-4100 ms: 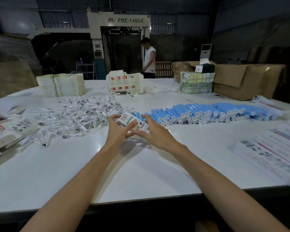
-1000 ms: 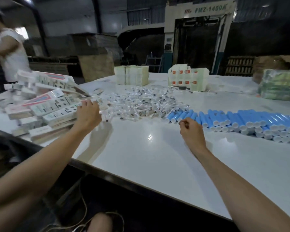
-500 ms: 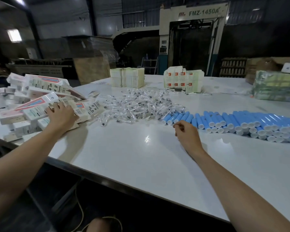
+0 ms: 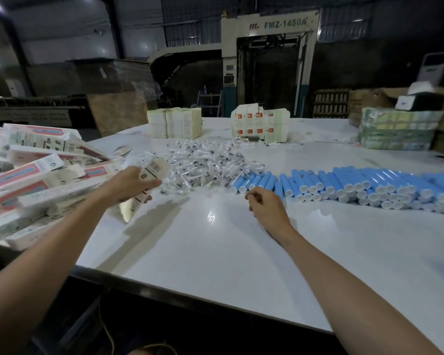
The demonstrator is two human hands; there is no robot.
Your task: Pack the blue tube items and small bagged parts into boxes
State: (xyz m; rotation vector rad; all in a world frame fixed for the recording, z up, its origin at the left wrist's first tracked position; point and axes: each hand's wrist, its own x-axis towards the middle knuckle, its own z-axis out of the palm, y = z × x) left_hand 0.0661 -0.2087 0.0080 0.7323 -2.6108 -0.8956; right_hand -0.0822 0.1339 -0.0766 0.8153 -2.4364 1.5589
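Gripping: a blurred box is being held by the left hand.
Right hand: being rested curled, seemingly empty, beside blue tubes on tabletop.
Bagged parts: heaped behind.
Risk: box pile sliding if nudged.

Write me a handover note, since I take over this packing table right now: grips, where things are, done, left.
Left grip holds one blurred box above the table, just off the box pile.
Right grip rests curled beside the blue tubes; whether it holds anything is hidden.
Bagged parts lie heaped between box pile and tubes.
Done: a box is in hand; whether piled boxes are filled cannot be told.
Left: many tubes and bags loose, unpacked.
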